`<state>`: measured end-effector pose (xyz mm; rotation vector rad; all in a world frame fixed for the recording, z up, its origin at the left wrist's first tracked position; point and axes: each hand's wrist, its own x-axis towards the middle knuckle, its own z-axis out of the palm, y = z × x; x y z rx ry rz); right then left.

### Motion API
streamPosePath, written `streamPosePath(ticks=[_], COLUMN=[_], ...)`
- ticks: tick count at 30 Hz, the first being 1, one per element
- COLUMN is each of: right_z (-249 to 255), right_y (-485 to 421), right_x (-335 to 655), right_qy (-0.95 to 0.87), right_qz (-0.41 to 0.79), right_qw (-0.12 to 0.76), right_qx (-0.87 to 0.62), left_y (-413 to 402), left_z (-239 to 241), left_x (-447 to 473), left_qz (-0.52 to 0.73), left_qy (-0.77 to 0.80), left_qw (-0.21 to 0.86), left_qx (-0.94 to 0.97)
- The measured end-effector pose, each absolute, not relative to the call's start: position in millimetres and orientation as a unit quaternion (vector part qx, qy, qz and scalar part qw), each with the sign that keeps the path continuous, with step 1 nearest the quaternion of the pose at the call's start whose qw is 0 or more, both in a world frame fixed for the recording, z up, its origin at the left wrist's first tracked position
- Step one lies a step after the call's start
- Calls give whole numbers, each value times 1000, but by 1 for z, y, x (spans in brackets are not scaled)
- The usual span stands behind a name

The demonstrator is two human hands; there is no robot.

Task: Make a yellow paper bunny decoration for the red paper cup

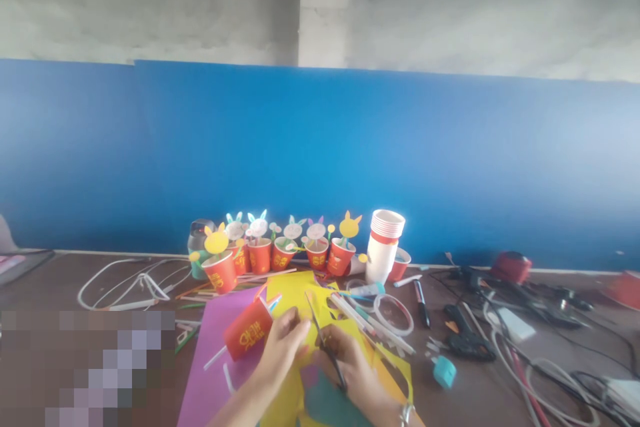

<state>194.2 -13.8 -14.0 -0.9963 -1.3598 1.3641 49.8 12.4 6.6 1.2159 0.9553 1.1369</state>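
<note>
My right hand (350, 363) is closed around a pair of scissors (323, 340) whose blades point up and away over the yellow paper (295, 290). My left hand (283, 343) pinches the edge of that yellow paper right beside the blades. A red paper cup (249, 331) lies tipped on its side just left of my left hand, on a purple sheet (215, 360). A teal sheet (325, 403) lies under my right wrist.
A row of red cups with paper flowers (280, 250) stands at the blue wall, next to a stack of white cups (384, 243). Straws, a tape ring (393, 313), a marker, a glue gun (467, 337) and tangled cables (530, 347) crowd the right side. White cord loops lie at left.
</note>
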Motion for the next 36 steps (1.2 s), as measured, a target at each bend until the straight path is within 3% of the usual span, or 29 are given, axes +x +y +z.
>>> streamPosePath(ticks=[9, 36], right_z=[-8, -12], right_y=[-17, -16], right_x=[192, 194], right_qy=[-570, -567], right_qz=[529, 531], right_qw=[466, 467], right_qx=[-422, -423], left_y=[2, 9], left_z=[4, 13], left_x=[63, 52], left_qz=[522, 467], left_qy=[398, 391], left_qw=[562, 632], left_qx=[503, 480])
